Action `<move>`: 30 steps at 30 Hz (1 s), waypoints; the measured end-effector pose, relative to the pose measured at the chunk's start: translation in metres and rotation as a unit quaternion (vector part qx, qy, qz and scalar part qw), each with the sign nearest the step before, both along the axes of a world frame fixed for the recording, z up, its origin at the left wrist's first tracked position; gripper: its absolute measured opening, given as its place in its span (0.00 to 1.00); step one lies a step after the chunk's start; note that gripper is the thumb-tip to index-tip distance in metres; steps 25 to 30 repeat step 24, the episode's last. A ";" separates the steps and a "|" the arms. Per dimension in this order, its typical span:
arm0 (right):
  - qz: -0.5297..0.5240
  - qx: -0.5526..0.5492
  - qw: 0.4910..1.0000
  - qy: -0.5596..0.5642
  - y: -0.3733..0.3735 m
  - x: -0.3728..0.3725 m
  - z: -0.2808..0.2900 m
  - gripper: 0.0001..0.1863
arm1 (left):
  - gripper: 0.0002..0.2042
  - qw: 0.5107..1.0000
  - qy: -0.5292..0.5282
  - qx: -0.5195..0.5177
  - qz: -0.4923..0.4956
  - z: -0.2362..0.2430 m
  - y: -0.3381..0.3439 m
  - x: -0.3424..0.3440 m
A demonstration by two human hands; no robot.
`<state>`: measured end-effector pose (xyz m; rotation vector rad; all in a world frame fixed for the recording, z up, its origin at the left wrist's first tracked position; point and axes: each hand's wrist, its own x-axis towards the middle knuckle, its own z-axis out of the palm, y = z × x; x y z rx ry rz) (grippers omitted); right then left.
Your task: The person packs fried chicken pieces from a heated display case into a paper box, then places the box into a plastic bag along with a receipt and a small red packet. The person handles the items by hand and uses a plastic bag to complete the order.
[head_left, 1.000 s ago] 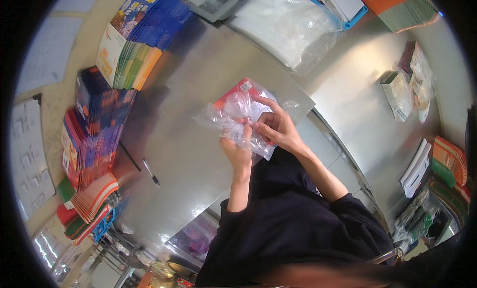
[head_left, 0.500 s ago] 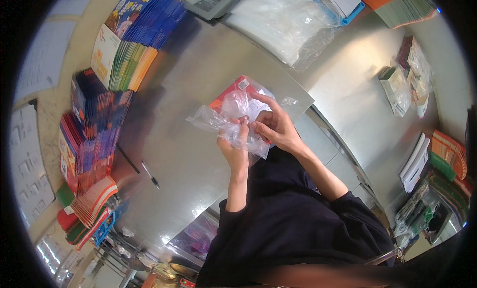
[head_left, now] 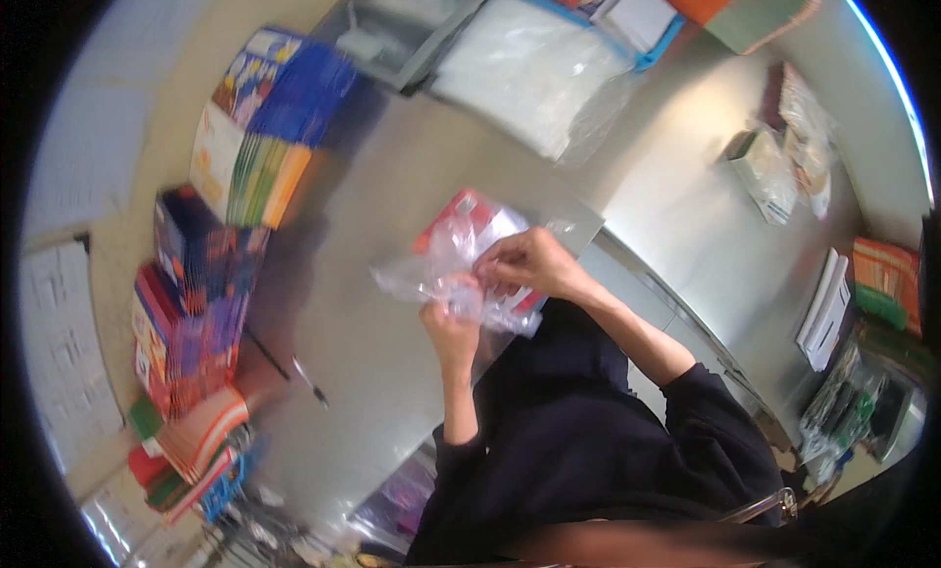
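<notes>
A clear plastic bag (head_left: pixel 407 278) is bunched up in front of me, over the metal table near its edge. My left hand (head_left: pixel 452 325) is closed around a gathered part of it, and loose film sticks out on both sides of the fist. The fingers of my right hand (head_left: pixel 536 264) are bent and pinched together on the crumpled film just above the left. Behind the film a red packet (head_left: pixel 467 207) with a white patch shows in part; my hands and the bag hide the rest of it.
Stacks of printed packets (head_left: pixel 279 166) line the wall on the left, with a pen (head_left: pixel 310 382) lying near them. A pile of clear bags (head_left: pixel 534 73) and a grey tray (head_left: pixel 397 63) stand at the back. Wrapped boxes (head_left: pixel 769 176) sit on the right-hand counter.
My right hand's fingers have gone from spread, index outstretched, to bent and pinched at the bag. The left hand keeps its grip. The whole view has shifted slightly.
</notes>
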<state>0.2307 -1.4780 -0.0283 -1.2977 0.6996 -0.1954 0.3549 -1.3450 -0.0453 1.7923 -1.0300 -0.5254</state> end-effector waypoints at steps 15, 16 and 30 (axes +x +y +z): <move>-0.317 -0.138 0.765 -0.543 -0.016 -0.187 0.117 0.12 | 0.06 0.913 -0.350 -0.105 -0.182 -0.028 -0.019 0.032; -0.351 -0.172 0.759 -0.521 -0.005 -0.218 0.119 0.12 | 0.05 0.917 -0.308 -0.121 -0.221 -0.033 -0.028 0.031; -0.732 -0.011 0.681 0.024 0.198 -0.384 0.011 0.15 | 0.09 0.915 -0.303 0.016 -0.267 0.039 -0.132 -0.203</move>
